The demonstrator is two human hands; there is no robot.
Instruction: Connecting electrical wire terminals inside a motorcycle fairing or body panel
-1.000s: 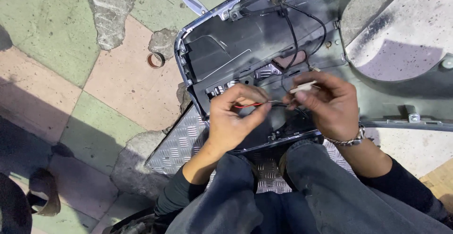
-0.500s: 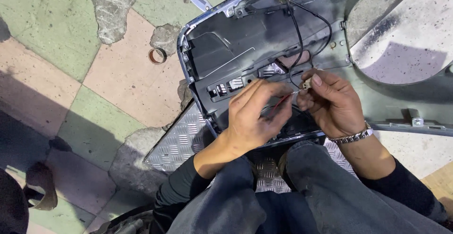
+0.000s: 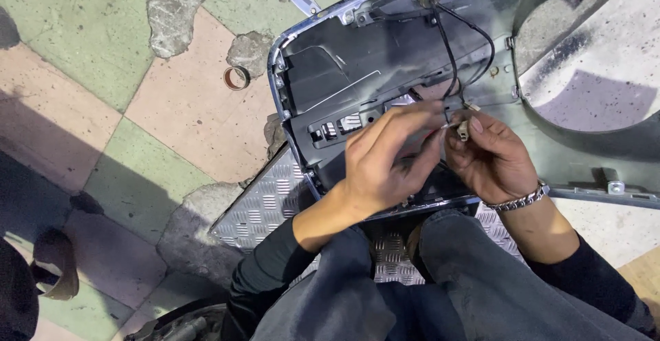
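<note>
two hands at a small connector over a grey plastic panel

the floor (image 3: 165, 114) is laid in big worn tiles of pale green and pink, cracked, with rough grey cement patches. on it lies a large moulded panel (image 3: 385, 59) of dark grey plastic, hollow side up, with a bright chromed edge along its left rim and a wide curved cut-out at the upper right. under its near end sits a diamond-tread metal plate (image 3: 265, 203), ridged and shiny. the person's knees in dark blue denim fill the lower frame.

thin black wires (image 3: 450, 45) run from a round fitting at the top of the panel down to the hands. the left hand (image 3: 381, 159) reaches across the panel, fingers stretched and pinched together at the wire end. the right hand (image 3: 491, 159), with a metal chain bracelet (image 3: 519, 200) at the wrist, pinches a small pale connector (image 3: 463, 130) between thumb and fingertips, just above the panel's middle.

a small brown ring (image 3: 237, 77) lies apart on a pink tile.
</note>
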